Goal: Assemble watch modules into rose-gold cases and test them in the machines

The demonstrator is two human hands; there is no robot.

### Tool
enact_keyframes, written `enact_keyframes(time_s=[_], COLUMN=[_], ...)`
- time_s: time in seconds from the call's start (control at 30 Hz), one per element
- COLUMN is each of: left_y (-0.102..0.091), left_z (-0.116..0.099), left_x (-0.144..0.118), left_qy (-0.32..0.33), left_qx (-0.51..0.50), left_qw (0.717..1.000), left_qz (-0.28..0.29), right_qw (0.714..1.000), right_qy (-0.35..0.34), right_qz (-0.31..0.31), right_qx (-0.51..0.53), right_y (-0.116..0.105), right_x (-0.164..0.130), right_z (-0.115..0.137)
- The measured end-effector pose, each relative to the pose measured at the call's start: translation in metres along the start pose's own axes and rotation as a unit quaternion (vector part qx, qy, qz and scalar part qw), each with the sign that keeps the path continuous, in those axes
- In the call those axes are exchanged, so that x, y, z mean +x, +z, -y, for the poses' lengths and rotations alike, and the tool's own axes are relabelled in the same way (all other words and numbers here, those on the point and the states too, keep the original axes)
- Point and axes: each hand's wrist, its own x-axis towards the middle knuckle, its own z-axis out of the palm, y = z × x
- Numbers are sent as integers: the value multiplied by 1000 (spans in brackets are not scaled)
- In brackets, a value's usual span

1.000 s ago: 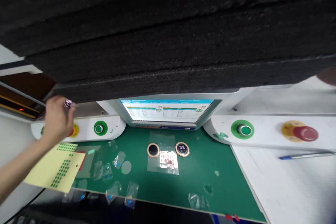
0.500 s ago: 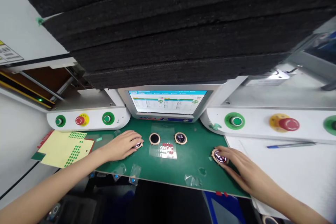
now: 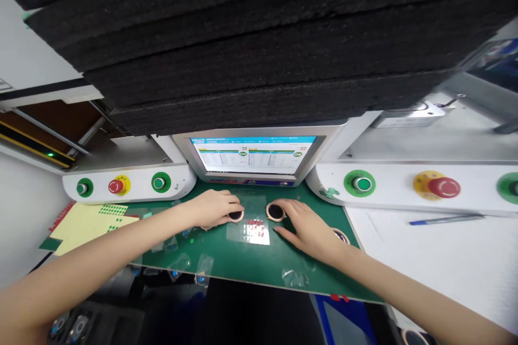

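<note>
My left hand [image 3: 216, 209] has its fingers closed at the left side of a round watch [image 3: 236, 216] with a dark face and a gold-coloured rim. Across from it, my right hand [image 3: 305, 226] holds a second round watch [image 3: 275, 212] by its right edge, thumb below and fingers above. That watch's face is dark too. A third watch [image 3: 340, 235] lies on the green mat [image 3: 238, 264], partly covered by my right wrist. Between the two held watches lies a clear film [image 3: 256, 232] with small red marks.
Behind the mat stands a monitor [image 3: 253, 159], flanked by panels with green buttons [image 3: 362, 184] and red emergency stops [image 3: 444, 187]. Yellow sticker sheets [image 3: 93, 226] lie left. A pen [image 3: 445, 220] rests on white paper right. Black foam [image 3: 259, 43] hangs overhead.
Both hands have moved inward to the two middle watches. My right hand has let go of the watch on the right. The right middle watch's lit face is now dark.
</note>
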Motion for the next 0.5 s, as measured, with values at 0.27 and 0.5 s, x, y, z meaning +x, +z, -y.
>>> enact_keyframes(time_s=[0.27, 0.5], left_y=[6, -64], left_z=[-13, 30], left_x=[-10, -129], left_qy=[-47, -218], left_qx=[-6, 44], left_qw=[995, 946], left_qz=[-84, -237], right_qw=[999, 1000], right_qy=[40, 8], right_qz=[-12, -24], right_qx=[-27, -13], right_y=[8, 9], right_x=[8, 4], right_z=[3, 4])
